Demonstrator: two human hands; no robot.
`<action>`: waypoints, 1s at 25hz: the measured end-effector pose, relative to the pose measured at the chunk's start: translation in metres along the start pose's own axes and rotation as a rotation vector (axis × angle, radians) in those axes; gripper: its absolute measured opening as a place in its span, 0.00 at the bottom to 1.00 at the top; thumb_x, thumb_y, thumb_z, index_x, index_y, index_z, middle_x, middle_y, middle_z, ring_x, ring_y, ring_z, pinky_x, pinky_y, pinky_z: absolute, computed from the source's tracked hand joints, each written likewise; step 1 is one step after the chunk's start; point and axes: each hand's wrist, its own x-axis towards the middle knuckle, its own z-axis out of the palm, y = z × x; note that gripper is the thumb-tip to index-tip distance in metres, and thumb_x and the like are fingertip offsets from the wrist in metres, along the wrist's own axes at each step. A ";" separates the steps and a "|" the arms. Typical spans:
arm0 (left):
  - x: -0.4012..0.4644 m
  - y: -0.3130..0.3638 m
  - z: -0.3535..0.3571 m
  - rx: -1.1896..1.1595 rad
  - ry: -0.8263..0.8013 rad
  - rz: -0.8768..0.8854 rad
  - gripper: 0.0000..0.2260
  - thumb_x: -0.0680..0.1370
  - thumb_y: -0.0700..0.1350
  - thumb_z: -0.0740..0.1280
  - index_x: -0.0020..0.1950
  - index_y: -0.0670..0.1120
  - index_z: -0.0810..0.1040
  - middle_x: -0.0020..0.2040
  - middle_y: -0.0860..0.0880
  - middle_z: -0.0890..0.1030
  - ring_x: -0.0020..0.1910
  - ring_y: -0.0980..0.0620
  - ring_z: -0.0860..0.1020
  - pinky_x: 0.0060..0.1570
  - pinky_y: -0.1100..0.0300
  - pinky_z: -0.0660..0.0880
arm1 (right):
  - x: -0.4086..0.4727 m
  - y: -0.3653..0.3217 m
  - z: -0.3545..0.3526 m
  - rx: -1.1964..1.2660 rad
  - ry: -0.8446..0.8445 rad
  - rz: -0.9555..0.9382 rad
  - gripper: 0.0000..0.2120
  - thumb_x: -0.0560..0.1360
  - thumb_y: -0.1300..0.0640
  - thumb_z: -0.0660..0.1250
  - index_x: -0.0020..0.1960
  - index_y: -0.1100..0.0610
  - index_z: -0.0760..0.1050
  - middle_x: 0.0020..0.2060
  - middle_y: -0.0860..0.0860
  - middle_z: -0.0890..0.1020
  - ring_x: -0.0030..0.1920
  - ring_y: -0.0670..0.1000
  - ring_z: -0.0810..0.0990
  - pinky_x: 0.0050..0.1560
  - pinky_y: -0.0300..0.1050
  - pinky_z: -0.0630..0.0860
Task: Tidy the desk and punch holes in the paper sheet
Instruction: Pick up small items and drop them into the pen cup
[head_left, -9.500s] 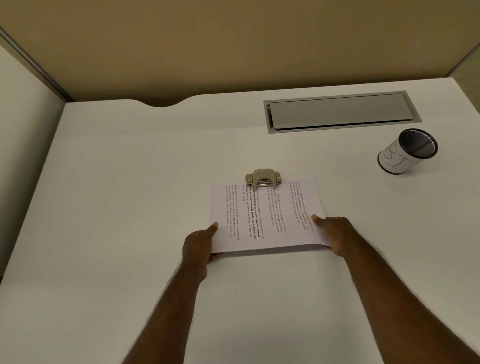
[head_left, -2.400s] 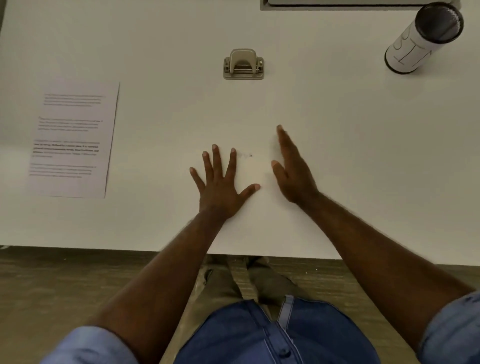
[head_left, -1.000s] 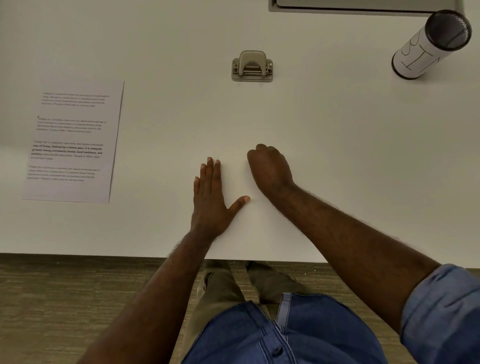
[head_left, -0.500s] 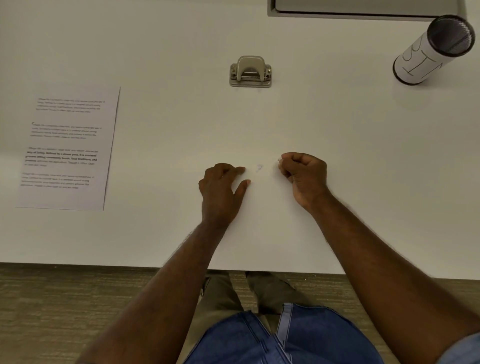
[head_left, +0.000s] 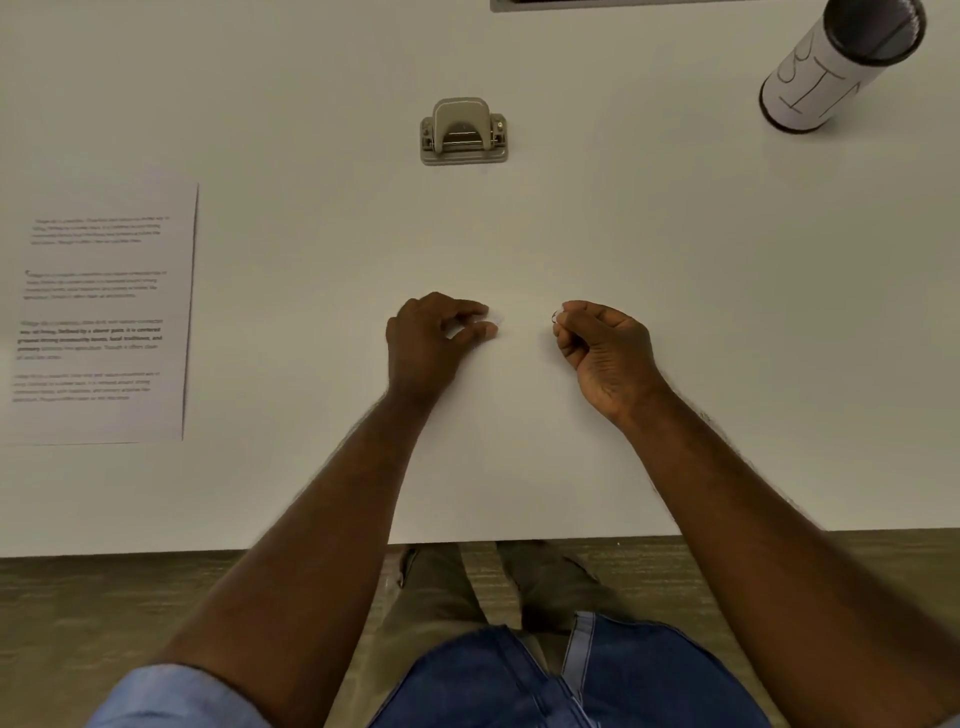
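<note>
The printed paper sheet (head_left: 104, 312) lies flat at the left of the white desk (head_left: 701, 270). The grey hole punch (head_left: 462, 132) stands at the far middle, apart from both hands. Near the front middle, my left hand (head_left: 431, 338) pinches thumb and forefinger on a tiny white paper scrap (head_left: 500, 317) that rests on the desk. A hand's width to the right, my right hand (head_left: 605, 348) is curled shut, with a tiny paper bit (head_left: 556, 316) pinched at its fingertips.
A mesh pen cup (head_left: 831, 73) wrapped in white paper stands at the far right. The edge of a metal cable tray (head_left: 571, 4) shows at the top. The desk's front edge runs just below my forearms, with floor and my legs beyond it.
Both hands went from flat on the desk to pinched. The scrap that lay between them half a second ago is now at my left fingertips. The right hand shifted slightly right.
</note>
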 end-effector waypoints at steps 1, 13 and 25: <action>0.000 -0.003 -0.003 -0.027 -0.022 0.024 0.10 0.66 0.55 0.76 0.45 0.57 0.83 0.39 0.61 0.80 0.44 0.61 0.76 0.49 0.59 0.73 | -0.001 0.000 -0.003 0.016 0.002 0.006 0.12 0.71 0.72 0.67 0.34 0.60 0.81 0.30 0.54 0.81 0.34 0.51 0.77 0.35 0.34 0.78; 0.039 0.017 -0.013 0.114 -0.372 0.158 0.08 0.64 0.50 0.78 0.41 0.55 0.84 0.40 0.54 0.81 0.38 0.59 0.76 0.40 0.60 0.71 | -0.021 0.006 -0.017 0.076 0.045 -0.015 0.11 0.71 0.73 0.66 0.35 0.60 0.81 0.28 0.51 0.83 0.35 0.50 0.77 0.34 0.34 0.78; 0.042 0.018 -0.018 0.351 -0.439 0.489 0.06 0.74 0.49 0.70 0.45 0.47 0.83 0.44 0.51 0.78 0.46 0.49 0.75 0.43 0.57 0.69 | -0.034 0.019 0.000 0.194 0.187 -0.096 0.09 0.71 0.71 0.67 0.37 0.61 0.80 0.29 0.52 0.83 0.34 0.48 0.80 0.36 0.34 0.78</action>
